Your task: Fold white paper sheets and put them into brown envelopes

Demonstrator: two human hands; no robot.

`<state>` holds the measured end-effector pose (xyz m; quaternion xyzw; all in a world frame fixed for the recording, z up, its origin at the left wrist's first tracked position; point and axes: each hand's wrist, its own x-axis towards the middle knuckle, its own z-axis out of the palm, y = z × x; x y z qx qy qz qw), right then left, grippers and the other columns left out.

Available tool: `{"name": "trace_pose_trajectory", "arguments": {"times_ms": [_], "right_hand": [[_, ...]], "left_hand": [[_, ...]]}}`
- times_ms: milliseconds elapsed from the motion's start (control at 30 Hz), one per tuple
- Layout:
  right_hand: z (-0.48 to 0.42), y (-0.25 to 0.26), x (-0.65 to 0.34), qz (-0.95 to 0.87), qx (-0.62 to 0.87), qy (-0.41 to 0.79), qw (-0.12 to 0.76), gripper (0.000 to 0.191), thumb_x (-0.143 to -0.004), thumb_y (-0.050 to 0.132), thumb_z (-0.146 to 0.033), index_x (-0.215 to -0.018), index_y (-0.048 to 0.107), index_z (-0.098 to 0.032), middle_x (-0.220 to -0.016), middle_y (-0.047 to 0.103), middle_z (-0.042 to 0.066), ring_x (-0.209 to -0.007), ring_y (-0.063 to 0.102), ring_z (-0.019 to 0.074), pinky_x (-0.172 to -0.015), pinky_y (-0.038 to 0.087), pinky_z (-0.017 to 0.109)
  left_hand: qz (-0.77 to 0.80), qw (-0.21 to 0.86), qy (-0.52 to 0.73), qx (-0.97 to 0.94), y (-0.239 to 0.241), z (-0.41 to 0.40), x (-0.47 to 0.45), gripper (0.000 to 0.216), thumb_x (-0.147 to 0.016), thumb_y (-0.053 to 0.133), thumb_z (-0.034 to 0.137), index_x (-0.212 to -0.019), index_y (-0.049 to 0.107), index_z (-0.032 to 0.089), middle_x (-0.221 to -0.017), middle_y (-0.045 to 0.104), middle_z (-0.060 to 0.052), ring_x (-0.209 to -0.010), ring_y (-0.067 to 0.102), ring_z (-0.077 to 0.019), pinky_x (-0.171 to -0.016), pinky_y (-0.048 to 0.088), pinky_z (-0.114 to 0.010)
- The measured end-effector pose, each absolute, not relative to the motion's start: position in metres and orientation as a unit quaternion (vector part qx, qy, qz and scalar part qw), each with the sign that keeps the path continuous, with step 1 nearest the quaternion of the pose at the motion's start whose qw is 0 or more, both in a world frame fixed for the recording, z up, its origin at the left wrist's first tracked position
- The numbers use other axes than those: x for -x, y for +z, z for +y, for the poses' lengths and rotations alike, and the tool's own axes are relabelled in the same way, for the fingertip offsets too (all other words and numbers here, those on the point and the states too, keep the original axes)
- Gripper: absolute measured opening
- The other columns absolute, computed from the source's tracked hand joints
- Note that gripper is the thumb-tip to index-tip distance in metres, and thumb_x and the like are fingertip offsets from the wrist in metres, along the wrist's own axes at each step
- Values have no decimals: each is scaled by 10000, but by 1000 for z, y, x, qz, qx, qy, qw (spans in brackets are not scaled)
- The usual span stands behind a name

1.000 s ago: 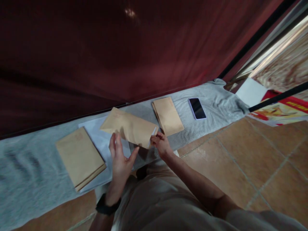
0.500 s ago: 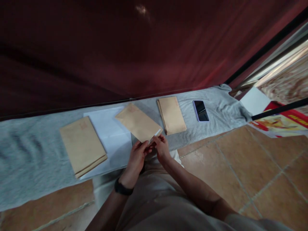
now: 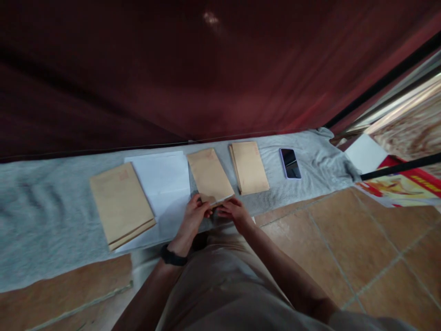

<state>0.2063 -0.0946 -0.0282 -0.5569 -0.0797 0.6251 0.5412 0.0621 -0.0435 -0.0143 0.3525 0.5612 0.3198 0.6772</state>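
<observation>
Between my hands is a brown paper envelope (image 3: 211,177), its near end towards me, with a white paper edge (image 3: 222,200) showing at its mouth. My left hand (image 3: 195,214) grips the near left corner, thumb on top. My right hand (image 3: 236,212) has its fingers closed at the near right corner. To the left, a stack of brown envelopes (image 3: 122,202) lies partly over white paper sheets (image 3: 167,181). Just right of the held envelope lies a smaller stack of brown envelopes (image 3: 250,168).
A grey cloth (image 3: 41,220) covers the long narrow surface. Farther right on it rests a phone (image 3: 291,163) in a light purple case. A dark red curtain-like sheet (image 3: 206,82) rises behind. On the tiled floor (image 3: 330,248) at right are a colourful printed box (image 3: 403,181) and a black bar (image 3: 399,168).
The envelope in my hands has turned to point more straight away from me and now sits lower at its near end. Less of the white paper shows at its mouth.
</observation>
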Motion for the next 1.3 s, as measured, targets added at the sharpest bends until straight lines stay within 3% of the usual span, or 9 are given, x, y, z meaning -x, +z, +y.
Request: {"name": "trace_pose_trajectory", "arguments": {"times_ms": [200, 300, 367, 467, 600, 700, 867, 1033, 1300], "right_hand": [[-117, -19, -233, -284, 620, 603, 414, 332, -809, 709, -494, -925, 739, -184, -801, 757, 56, -653, 688, 176, -623, 588, 306], [-115, -18, -235, -493, 639, 384, 449, 282, -973, 521, -348, -1108, 729, -213, -1043, 760, 88, -963, 714, 209, -893, 594, 374], [-109, -21, -232, -615, 607, 268, 427, 355, -1008, 461, -249, -1299, 662, -218, -1327, 676, 111, -1263, 613, 228, -1113, 489, 433], [-100, -32, -226, -726, 567, 184, 344, 449, -1029, 447, -216, -1469, 537, -209, -1541, 515, 123, -1463, 436, 261, -1221, 372, 514], [-97, -47, -223, -775, 552, 146, 270, 510, -1026, 473, -215, -1535, 456, -206, -1572, 480, 133, -1479, 420, 272, -1223, 371, 537], [-98, -49, -224, -777, 554, 150, 260, 520, -1033, 463, -221, -1551, 426, -205, -1578, 473, 129, -1467, 437, 267, -1228, 366, 533], [-98, -52, -223, -765, 558, 161, 279, 485, -1040, 463, -226, -1525, 456, -208, -1549, 511, 119, -1452, 456, 264, -1227, 369, 531], [-99, -55, -223, -754, 561, 171, 295, 476, -1044, 450, -216, -1519, 455, -196, -1539, 523, 119, -1430, 478, 259, -1233, 368, 520], [-97, -52, -222, -744, 563, 195, 301, 483, -1030, 449, -197, -1512, 462, -212, -1513, 547, 119, -1402, 505, 273, -1225, 383, 531]], "left_hand": [[575, 660, 297, -382, -23, -46, -58, 441, -659, 746, 267, -1051, 557, 196, -622, 652, 61, -408, 542, -97, -408, 398, -188], [584, 648, 289, -394, -27, -47, -59, 487, -679, 709, 241, -1132, 533, 205, -646, 668, 62, -386, 543, -103, -387, 381, -188], [585, 644, 292, -397, -26, -49, -59, 526, -689, 703, 234, -1183, 523, 215, -649, 673, 65, -371, 535, -108, -377, 369, -194], [596, 615, 295, -425, -21, -56, -54, 584, -718, 728, 257, -1265, 526, 228, -623, 660, 63, -375, 535, -131, -390, 365, -214], [651, 446, 270, -552, -7, -63, -41, 446, -785, 737, 308, -1214, 633, 245, -654, 672, 7, -558, 645, -202, -540, 463, -259], [623, 314, 259, -668, 2, -42, -41, 261, -900, 615, 302, -1143, 696, 249, -926, 751, -89, -873, 715, -261, -799, 546, -339], [449, 193, 227, -842, -6, 55, -69, 497, -1013, 409, 331, -1460, 521, 145, -1546, 507, -148, -1480, 403, -295, -1233, 322, -461], [399, 134, 113, -900, -35, 128, -93, 570, -1032, 362, 338, -1538, 426, 82, -1622, 413, -155, -1542, 305, -279, -1284, 199, -469], [347, 115, 87, -927, -52, 129, -89, 622, -1050, 353, 427, -1600, 323, 140, -1671, 321, -114, -1576, 214, -247, -1293, 125, -471]]}}
